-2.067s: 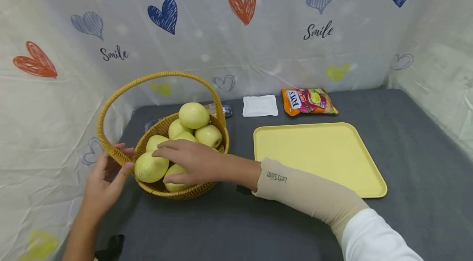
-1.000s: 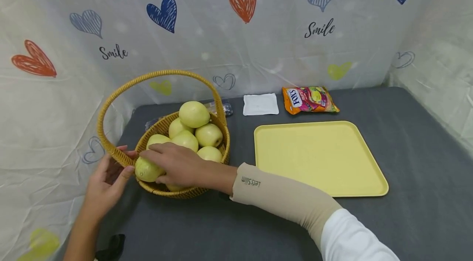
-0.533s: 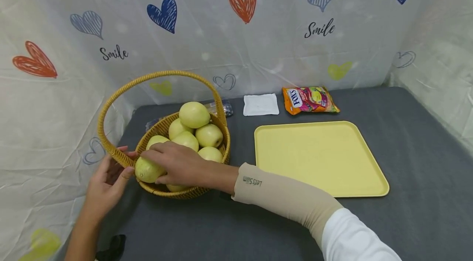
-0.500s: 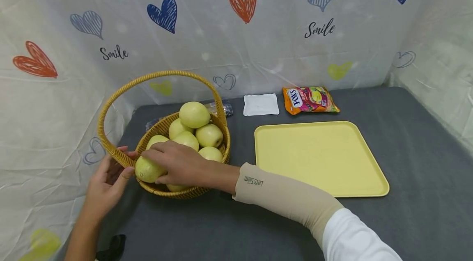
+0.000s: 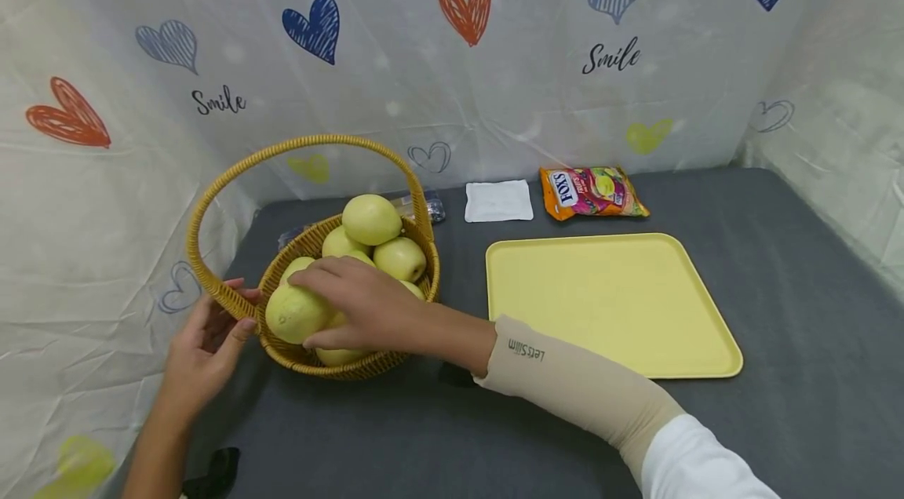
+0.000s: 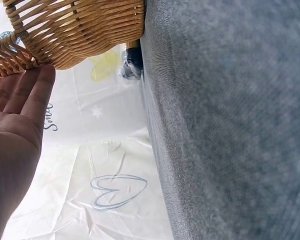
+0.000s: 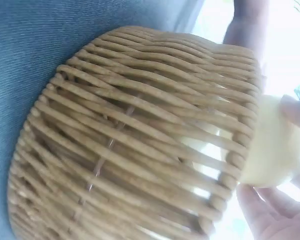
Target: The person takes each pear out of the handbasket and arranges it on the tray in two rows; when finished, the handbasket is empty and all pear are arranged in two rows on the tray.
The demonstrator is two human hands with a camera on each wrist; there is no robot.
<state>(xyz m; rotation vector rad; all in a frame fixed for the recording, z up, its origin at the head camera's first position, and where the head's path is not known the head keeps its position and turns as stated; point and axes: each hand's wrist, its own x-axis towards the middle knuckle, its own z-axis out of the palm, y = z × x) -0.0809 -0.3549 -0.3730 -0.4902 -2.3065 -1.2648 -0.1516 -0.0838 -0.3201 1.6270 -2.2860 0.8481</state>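
- One pale green fruit (image 5: pixel 293 316) is gripped by our right hand (image 5: pixel 367 307), thumb on the near side, fingers over the far side; it is at the front left of the wicker basket (image 5: pixel 353 375), showing past the rim in the right wrist view.
- We judge it firm, smooth and fairly heavy, apt to slip from fingertips alone and to bruise if dropped (pear or apple, we cannot settle which). A wide hold round its fullest part should suit it best.
- Our left hand (image 5: pixel 198 354) holds the basket at the left foot of its arched handle (image 5: pixel 318 141), thumb in front, fingers behind. The weave looks stiff and light, so we think that foot a sound place to steady it.
- Several other fruits (image 5: pixel 370 220) crowd the basket around the gripped one, the topmost resting at the back.
- Behind the basket lies a clear-wrapped item (image 5: pixel 435 208), too hidden for us to name.
- Right of the basket sits a yellow tray (image 5: pixel 614 303); beyond it are a white packet (image 5: pixel 498 202) and an orange FOX'S candy bag (image 5: pixel 592 192), side by side.
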